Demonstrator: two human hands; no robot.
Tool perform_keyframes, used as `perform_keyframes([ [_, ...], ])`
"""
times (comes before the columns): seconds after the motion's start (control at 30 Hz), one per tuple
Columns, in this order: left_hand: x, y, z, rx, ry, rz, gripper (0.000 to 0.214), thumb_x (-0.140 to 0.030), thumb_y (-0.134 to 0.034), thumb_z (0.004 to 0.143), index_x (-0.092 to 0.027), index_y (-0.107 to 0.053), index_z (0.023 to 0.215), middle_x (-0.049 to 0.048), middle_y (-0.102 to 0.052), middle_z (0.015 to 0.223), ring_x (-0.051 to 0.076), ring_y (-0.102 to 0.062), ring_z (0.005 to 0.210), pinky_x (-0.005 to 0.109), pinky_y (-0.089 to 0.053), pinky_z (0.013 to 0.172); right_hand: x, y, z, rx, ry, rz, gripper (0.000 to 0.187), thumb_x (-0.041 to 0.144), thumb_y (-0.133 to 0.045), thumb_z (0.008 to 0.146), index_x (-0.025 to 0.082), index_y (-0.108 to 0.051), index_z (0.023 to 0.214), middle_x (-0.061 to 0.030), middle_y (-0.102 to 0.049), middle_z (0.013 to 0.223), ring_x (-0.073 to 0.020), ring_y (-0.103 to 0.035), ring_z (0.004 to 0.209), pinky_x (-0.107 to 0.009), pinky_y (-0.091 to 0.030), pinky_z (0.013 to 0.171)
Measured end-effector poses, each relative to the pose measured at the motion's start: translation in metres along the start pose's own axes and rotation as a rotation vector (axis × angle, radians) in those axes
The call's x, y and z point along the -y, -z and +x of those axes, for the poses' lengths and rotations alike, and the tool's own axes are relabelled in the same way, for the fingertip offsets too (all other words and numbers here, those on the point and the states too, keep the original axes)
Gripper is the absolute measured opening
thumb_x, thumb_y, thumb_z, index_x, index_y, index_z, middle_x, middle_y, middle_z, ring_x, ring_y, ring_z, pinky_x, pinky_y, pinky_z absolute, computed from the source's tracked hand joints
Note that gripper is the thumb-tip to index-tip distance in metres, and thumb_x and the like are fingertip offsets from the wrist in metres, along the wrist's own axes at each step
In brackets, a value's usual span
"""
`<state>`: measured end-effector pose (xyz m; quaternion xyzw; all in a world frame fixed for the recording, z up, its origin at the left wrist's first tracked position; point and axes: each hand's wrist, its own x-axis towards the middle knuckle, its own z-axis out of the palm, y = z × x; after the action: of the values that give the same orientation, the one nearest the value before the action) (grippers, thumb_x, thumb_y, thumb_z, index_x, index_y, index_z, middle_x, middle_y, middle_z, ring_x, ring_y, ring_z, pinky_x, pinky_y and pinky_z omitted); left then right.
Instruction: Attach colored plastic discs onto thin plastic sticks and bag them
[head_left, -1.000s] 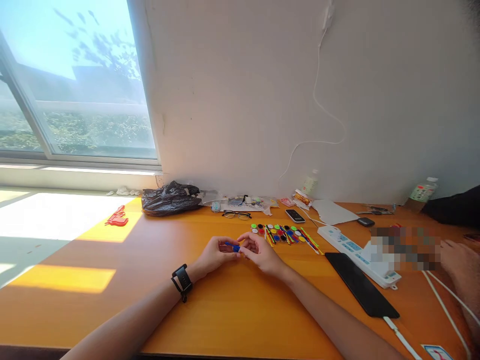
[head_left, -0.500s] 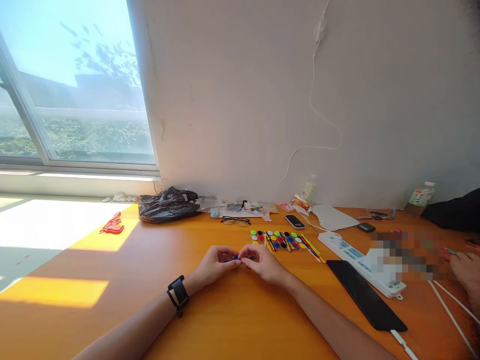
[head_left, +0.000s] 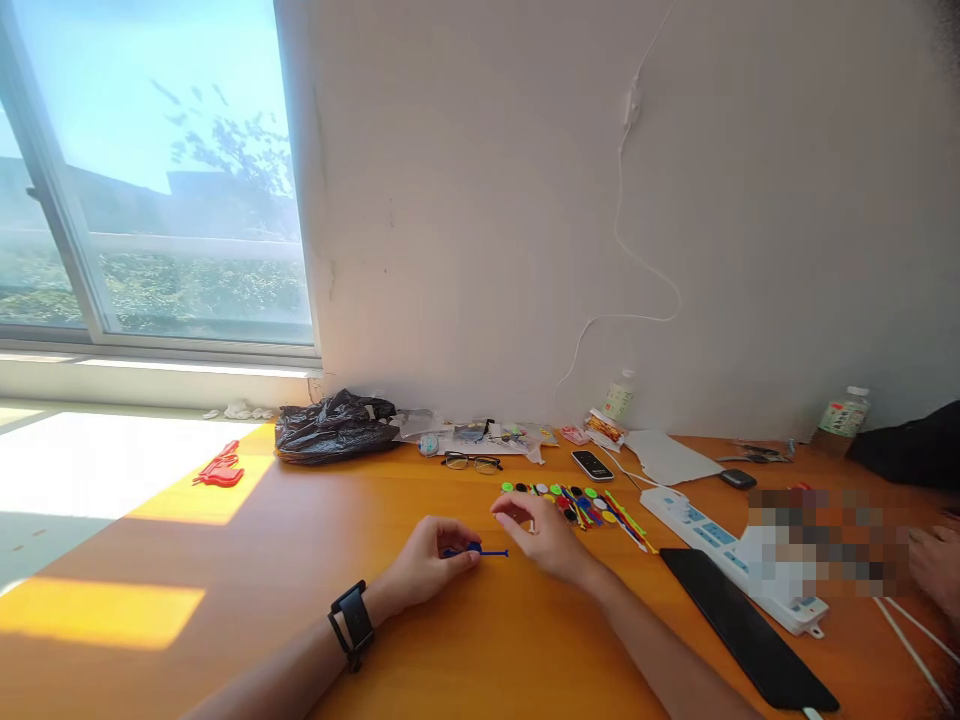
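Observation:
My left hand (head_left: pixel 439 552) is closed on a blue plastic piece (head_left: pixel 493 553), a thin stick with a small round blue part by the fingertips. The stick's free end points right, above the wooden table. My right hand (head_left: pixel 536 530) is apart from it, thumb and fingers spread, with nothing visible between them. Just behind my right hand lie rows of coloured plastic discs (head_left: pixel 556 490) and thin coloured sticks (head_left: pixel 628 522). My right hand hides part of the discs. A black watch (head_left: pixel 351 618) is on my left wrist.
A red toy gun (head_left: pixel 220 468) lies at the left. Along the wall are a black plastic bag (head_left: pixel 334 428), glasses (head_left: pixel 471 462) and a small black device (head_left: pixel 592 465). To the right are a white power strip (head_left: pixel 701 525), a dark tablet (head_left: pixel 742 625) and another person's hand (head_left: pixel 934 560).
My right hand has let go of the blue piece and moved right, towards the discs, its fingers parting. My left hand still holds the piece. The view has tilted up slightly.

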<state>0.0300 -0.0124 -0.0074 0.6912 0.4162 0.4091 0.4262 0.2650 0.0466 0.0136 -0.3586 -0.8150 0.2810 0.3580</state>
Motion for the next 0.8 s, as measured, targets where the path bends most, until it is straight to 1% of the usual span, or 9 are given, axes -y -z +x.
perform_keyframes([
  [0.07, 0.006, -0.001, 0.001, -0.029, 0.022, 0.008, 0.045, -0.057, -0.082, 0.079, -0.014, -0.080, 0.092, 0.0096, -0.079, 0.093, 0.024, -0.071, 0.087, 0.034, -0.055, 0.082, -0.011, 0.028, 0.010, -0.166, -0.035, -0.125, 0.025, 0.030, -0.054, 0.098, 0.023, -0.074, 0.111, -0.0088, -0.077, 0.115, -0.0265, -0.071, 0.106, -0.039, -0.056, 0.092],
  [0.13, 0.012, -0.002, 0.003, -0.051, 0.053, 0.000, 0.046, -0.057, -0.084, 0.077, -0.014, -0.080, 0.094, 0.0102, -0.079, 0.095, 0.024, -0.072, 0.088, 0.035, -0.055, 0.083, -0.028, 0.054, 0.020, -0.230, -0.082, -0.231, 0.034, 0.024, -0.047, 0.098, 0.021, -0.073, 0.119, -0.0118, -0.075, 0.125, -0.0278, -0.069, 0.118, -0.043, -0.051, 0.104],
  [0.2, 0.017, -0.003, 0.004, -0.069, 0.077, -0.015, 0.046, -0.056, -0.085, 0.075, -0.014, -0.079, 0.094, 0.0104, -0.079, 0.096, 0.025, -0.072, 0.090, 0.036, -0.055, 0.084, -0.047, 0.073, 0.030, -0.163, -0.125, -0.299, 0.043, 0.016, -0.043, 0.096, 0.018, -0.070, 0.129, -0.0138, -0.073, 0.131, -0.0265, -0.067, 0.125, -0.044, -0.046, 0.112],
  [0.27, 0.020, -0.005, 0.004, -0.094, 0.090, -0.028, 0.044, -0.054, -0.086, 0.074, -0.015, -0.078, 0.092, 0.0098, -0.079, 0.097, 0.025, -0.072, 0.090, 0.036, -0.056, 0.084, -0.063, 0.082, 0.039, -0.070, -0.141, -0.332, 0.052, 0.009, -0.042, 0.092, 0.017, -0.065, 0.138, -0.0136, -0.073, 0.134, -0.0248, -0.065, 0.129, -0.042, -0.045, 0.114],
  [0.37, 0.022, -0.007, 0.004, -0.138, 0.098, -0.037, 0.041, -0.050, -0.088, 0.071, -0.017, -0.077, 0.092, 0.0082, -0.080, 0.098, 0.024, -0.072, 0.091, 0.036, -0.056, 0.086, -0.078, 0.079, 0.052, 0.007, -0.184, -0.351, 0.064, 0.005, -0.042, 0.088, 0.017, -0.057, 0.149, -0.0122, -0.070, 0.140, -0.0235, -0.059, 0.138, -0.041, -0.041, 0.117],
  [0.5, 0.028, -0.009, 0.003, -0.135, 0.083, -0.033, 0.039, -0.049, -0.084, 0.076, -0.018, -0.077, 0.099, 0.0070, -0.079, 0.101, 0.024, -0.072, 0.094, 0.035, -0.056, 0.089, -0.085, 0.063, 0.066, 0.079, -0.234, -0.358, 0.073, 0.007, -0.042, 0.087, 0.016, -0.046, 0.159, -0.0130, -0.066, 0.146, -0.0233, -0.053, 0.145, -0.042, -0.035, 0.122],
  [0.63, 0.037, -0.010, 0.005, -0.112, 0.058, -0.042, 0.043, -0.051, -0.083, 0.078, -0.018, -0.075, 0.103, 0.0073, -0.078, 0.102, 0.024, -0.072, 0.096, 0.036, -0.056, 0.089, -0.086, 0.052, 0.070, 0.124, -0.213, -0.368, 0.074, 0.011, -0.043, 0.088, 0.020, -0.044, 0.162, -0.0107, -0.068, 0.144, -0.0233, -0.052, 0.145, -0.043, -0.035, 0.122],
  [0.73, 0.039, -0.010, 0.005, -0.108, 0.055, -0.044, 0.043, -0.051, -0.082, 0.079, -0.018, -0.075, 0.106, 0.0075, -0.078, 0.104, 0.024, -0.071, 0.097, 0.036, -0.055, 0.091, -0.081, 0.046, 0.071, 0.150, -0.160, -0.400, 0.072, 0.014, -0.040, 0.091, 0.019, -0.043, 0.162, -0.0114, -0.067, 0.145, -0.0228, -0.052, 0.145, -0.043, -0.035, 0.123],
  [0.8, 0.038, -0.011, 0.005, -0.105, 0.058, -0.047, 0.043, -0.051, -0.081, 0.080, -0.018, -0.075, 0.106, 0.0074, -0.077, 0.104, 0.024, -0.071, 0.098, 0.037, -0.055, 0.091, -0.077, 0.043, 0.072, 0.151, -0.132, -0.450, 0.068, 0.017, -0.039, 0.094, 0.018, -0.046, 0.161, -0.0127, -0.067, 0.144, -0.0238, -0.055, 0.142, -0.043, -0.037, 0.121],
])
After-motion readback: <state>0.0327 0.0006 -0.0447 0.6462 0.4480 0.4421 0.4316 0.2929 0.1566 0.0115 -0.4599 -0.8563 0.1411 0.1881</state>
